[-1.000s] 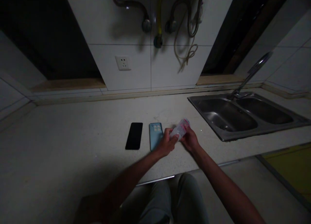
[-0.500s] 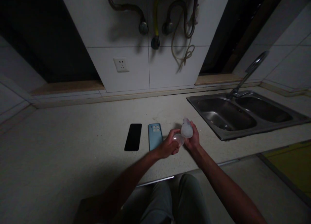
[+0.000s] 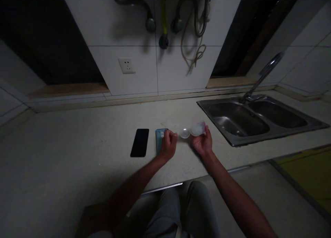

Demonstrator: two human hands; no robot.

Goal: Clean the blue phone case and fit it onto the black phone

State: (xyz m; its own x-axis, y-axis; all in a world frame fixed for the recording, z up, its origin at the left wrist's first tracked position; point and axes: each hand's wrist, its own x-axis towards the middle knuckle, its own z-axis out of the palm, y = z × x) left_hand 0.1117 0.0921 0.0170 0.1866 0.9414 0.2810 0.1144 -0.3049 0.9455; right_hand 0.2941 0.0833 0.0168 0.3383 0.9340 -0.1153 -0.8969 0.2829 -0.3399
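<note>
My right hand (image 3: 203, 143) holds a translucent whitish container (image 3: 197, 129) between thumb and fingers, tilted over the counter; its exact kind is unclear. Just left of it is a small clear round cup-like piece (image 3: 184, 133), which touches or nearly touches the container. My left hand (image 3: 169, 144) is closed beside this piece, with the thumb side towards it. Whether the fingers grip a thin part of it cannot be made out. Under my left hand lies a blue phone (image 3: 158, 141), back up and partly hidden. A black phone (image 3: 140, 143) lies to its left.
The pale counter (image 3: 77, 138) runs along a tiled wall. At the right is a steel double sink (image 3: 240, 119) with a faucet (image 3: 266, 72). Pipes with valves (image 3: 150, 25) and a wall socket (image 3: 126, 65) are above the counter. My legs are at its front edge.
My left hand has moved left and up, and its fingers no longer wrap the clear round piece. The container in my right hand has tipped over to the right. The phones stay put.
</note>
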